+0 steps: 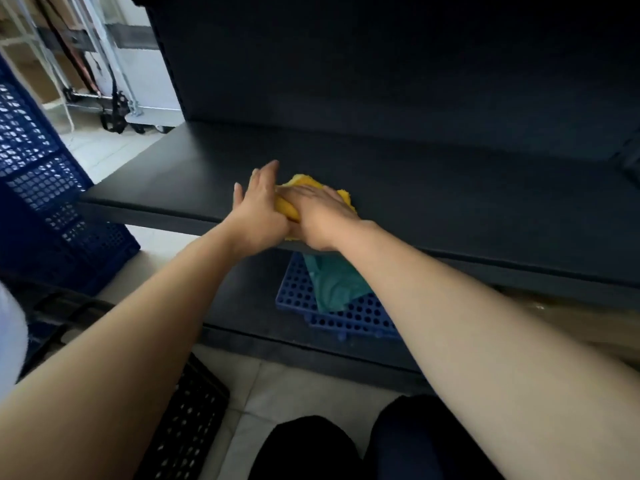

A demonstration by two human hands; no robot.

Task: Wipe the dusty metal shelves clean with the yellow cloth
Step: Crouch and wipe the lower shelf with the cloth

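As hands (pixel 323 216) press yellow cloth (pixel 304 182), dark shelf (pixel 450 188)

My left hand (pixel 256 209) and right hand (pixel 323 211) cover most of the cloth (pixel 304 183), so I can't tell its fold. The shelf (pixel 450 202) runs off-frame at its right end; its front edge hides part of the green rag (pixel 332 282).

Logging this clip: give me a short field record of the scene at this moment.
surface: dark metal shelf, upper level
tool: yellow cloth, bunched near front edge
right hand: flat on top of cloth
left hand: fingers straight, against cloth's left side
below: teal cloth on blue perforated mat, lower shelf
left of shelf: blue crate
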